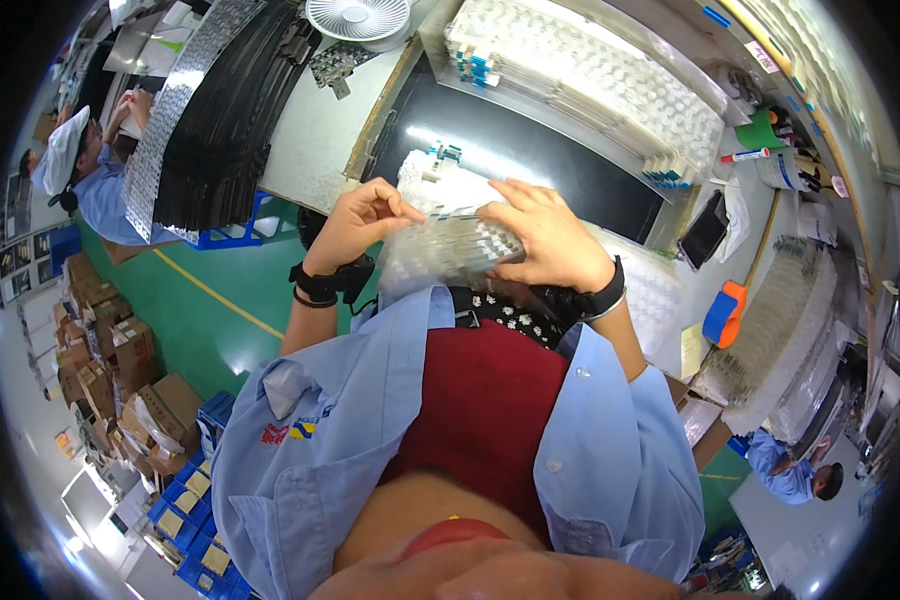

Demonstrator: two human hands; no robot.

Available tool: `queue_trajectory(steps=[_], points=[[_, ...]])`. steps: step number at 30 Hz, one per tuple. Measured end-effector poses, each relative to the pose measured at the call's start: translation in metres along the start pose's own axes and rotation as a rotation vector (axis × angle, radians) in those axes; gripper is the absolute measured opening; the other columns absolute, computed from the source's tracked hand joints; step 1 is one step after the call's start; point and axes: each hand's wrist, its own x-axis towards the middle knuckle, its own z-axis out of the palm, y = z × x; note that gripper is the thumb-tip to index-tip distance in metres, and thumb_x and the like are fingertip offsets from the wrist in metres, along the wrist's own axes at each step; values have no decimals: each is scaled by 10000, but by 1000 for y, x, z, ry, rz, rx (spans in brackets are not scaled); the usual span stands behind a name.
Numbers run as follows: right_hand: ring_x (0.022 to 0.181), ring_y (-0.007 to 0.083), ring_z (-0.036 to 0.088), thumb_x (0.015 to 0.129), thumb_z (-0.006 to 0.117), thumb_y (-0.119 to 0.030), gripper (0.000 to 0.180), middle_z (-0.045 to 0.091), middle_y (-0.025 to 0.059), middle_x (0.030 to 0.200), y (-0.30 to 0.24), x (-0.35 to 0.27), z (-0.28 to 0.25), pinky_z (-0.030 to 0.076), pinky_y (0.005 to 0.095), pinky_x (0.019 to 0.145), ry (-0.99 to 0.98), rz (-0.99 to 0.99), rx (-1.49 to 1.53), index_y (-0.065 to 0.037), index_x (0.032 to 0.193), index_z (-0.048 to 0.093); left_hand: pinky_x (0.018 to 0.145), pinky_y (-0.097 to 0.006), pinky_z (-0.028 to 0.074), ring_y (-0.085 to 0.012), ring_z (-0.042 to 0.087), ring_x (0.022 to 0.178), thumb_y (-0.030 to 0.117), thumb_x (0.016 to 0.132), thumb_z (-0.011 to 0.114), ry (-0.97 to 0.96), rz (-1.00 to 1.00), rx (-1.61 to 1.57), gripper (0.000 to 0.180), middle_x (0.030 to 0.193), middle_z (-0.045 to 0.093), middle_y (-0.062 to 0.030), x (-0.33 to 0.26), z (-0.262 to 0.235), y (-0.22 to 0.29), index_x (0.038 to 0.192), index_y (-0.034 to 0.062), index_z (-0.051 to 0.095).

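Centrally, both hands grip a clear plastic blister tray (450, 250) held over the edge of the black surface (530, 160). Left hand (362, 222) pinches its edge at 9 o'clock; right hand (548, 240) clasps it at 3 o'clock. Stacked white trays (590, 80) lie at 1 o'clock.

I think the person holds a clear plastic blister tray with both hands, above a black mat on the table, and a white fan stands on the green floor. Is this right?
Not quite. In the head view the white fan stands on the table top, not on the green floor. The rest holds: the left hand and right hand both grip the clear plastic blister tray above the black mat.
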Motion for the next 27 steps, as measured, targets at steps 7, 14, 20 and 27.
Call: queue_trajectory(steps=[7, 14, 20, 27], points=[[943, 317, 576, 617, 726, -205, 641, 617, 153, 989, -17, 1, -1, 405, 387, 851, -165, 155, 204, -81, 1199, 488, 718, -237, 461, -108, 554, 808, 124, 881, 555, 372, -126, 305, 294, 988, 597, -60, 14, -24, -45, 1159, 29, 556], [1020, 307, 554, 619, 734, -235, 632, 595, 166, 1065, -12, -6, 3, 391, 401, 884, -159, 100, 127, -71, 1185, 506, 795, -278, 436, -231, 503, 1009, 116, 796, 650, 304, -82, 858, 370, 1027, 549, -124, 22, -12, -49, 1141, 43, 538], [1106, 333, 494, 601, 744, -250, 629, 510, 194, 1197, -7, -7, 5, 376, 426, 919, -77, 50, -53, -83, 1156, 497, 792, -247, 450, -168, 596, 932, -21, 828, 582, 64, -137, -17, 115, 933, 611, -70, 3, -4, -7, 860, 39, 490], [1040, 317, 525, 587, 744, -258, 605, 569, 154, 1078, -12, -6, 0, 402, 410, 862, -208, 97, 157, -74, 1106, 494, 697, -226, 472, -110, 602, 789, 118, 900, 532, 250, -236, -88, 193, 920, 637, -65, 9, -18, -34, 1049, 1, 565]])
